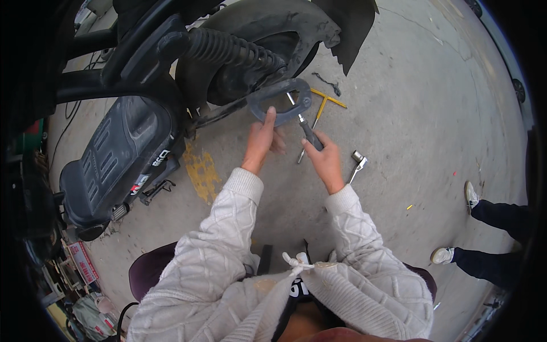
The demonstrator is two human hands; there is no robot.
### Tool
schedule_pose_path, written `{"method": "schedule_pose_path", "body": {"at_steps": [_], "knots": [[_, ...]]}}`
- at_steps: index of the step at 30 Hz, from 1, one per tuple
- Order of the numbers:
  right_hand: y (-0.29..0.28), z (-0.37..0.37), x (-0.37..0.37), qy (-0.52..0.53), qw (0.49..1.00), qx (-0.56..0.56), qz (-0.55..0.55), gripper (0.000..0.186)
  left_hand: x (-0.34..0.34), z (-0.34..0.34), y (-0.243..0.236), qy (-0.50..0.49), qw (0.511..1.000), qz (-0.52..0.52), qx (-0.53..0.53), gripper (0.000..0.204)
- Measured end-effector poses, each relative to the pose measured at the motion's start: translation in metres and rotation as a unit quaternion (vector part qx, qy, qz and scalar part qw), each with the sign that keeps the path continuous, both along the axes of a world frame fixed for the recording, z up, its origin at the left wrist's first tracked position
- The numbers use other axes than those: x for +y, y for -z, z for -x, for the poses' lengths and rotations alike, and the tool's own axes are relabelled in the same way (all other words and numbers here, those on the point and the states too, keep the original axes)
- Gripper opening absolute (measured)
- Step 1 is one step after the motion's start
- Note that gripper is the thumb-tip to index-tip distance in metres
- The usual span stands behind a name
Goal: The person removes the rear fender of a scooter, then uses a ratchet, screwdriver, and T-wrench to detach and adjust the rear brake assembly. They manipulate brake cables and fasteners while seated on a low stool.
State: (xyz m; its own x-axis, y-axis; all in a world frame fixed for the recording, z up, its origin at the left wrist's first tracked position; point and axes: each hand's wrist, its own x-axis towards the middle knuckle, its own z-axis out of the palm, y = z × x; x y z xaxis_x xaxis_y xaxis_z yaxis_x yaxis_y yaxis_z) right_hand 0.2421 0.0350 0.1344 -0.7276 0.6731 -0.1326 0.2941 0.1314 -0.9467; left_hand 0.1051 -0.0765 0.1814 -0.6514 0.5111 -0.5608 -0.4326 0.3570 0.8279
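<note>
My right hand (326,162) is closed round the dark handle of a screwdriver-like driver (310,135). Its bright metal shaft points up and left, into the opening of a dark oval guard (257,108). This guard sits at the end of a long bar beside the scooter's rear wheel. My left hand (261,142) is at the guard's lower rim, the thumb over it and the fingers curled below, slightly blurred. What the driver's tip touches is hard to make out. Close by on the floor lie a yellow T-handle wrench (325,102) and a ratchet with a socket (358,163).
The scooter's rear wheel (273,25) and coil shock absorber (233,48) stand at the far side, its black footboard (122,145) at left. A small black part (336,89) lies beyond the wrench. Another person's legs (490,259) are at right. Boxes (84,263) crowd the lower left.
</note>
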Motion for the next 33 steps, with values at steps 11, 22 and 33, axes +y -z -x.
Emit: {"method": "schedule_pose_path", "body": {"at_steps": [11, 22, 33], "knots": [[0.005, 0.001, 0.005, 0.0, 1.0, -0.026, -0.007, 0.038, 0.091, 0.011, -0.039, 0.065, 0.862, 0.022, 0.502, 0.048], [0.003, 0.002, 0.004, 0.01, 1.0, 0.005, -0.006, 0.038, 0.134, 0.008, -0.012, -0.036, 0.859, 0.057, 0.508, 0.039], [-0.001, 0.0, -0.015, 0.03, 0.999, -0.028, 0.022, 0.038, 0.141, 0.001, -0.017, -0.078, 0.849, 0.02, 0.523, 0.023]]}}
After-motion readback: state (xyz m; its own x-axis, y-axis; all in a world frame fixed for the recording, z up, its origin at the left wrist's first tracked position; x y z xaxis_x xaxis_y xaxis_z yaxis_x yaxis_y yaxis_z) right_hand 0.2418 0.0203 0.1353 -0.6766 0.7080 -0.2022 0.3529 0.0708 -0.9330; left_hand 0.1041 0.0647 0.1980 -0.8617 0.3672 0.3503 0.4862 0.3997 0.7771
